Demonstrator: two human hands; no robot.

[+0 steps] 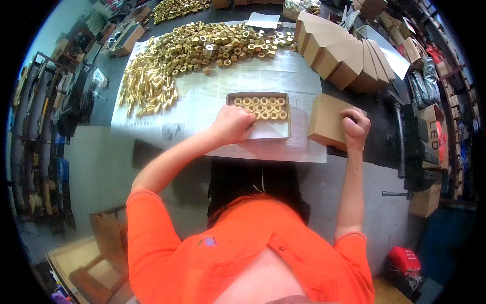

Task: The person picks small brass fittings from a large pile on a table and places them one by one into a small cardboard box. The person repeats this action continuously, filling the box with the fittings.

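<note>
The left hand [232, 124] rests curled, fingers together, at the open box [259, 115] of brass nuts [263, 107] mid-counter. The right hand [355, 126], fingers bent, presses a closed cardboard box [326, 121] just beside it.

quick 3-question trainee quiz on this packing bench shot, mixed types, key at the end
1. True or false: the open box already holds rows of brass nuts.
2. What does the right hand rest on? A) a closed cardboard box B) the loose nut pile C) a hammer
3. Fill in: the left hand is closed into a fist at the ___ box.

Key: 1 true; 2 A; 3 open
</note>
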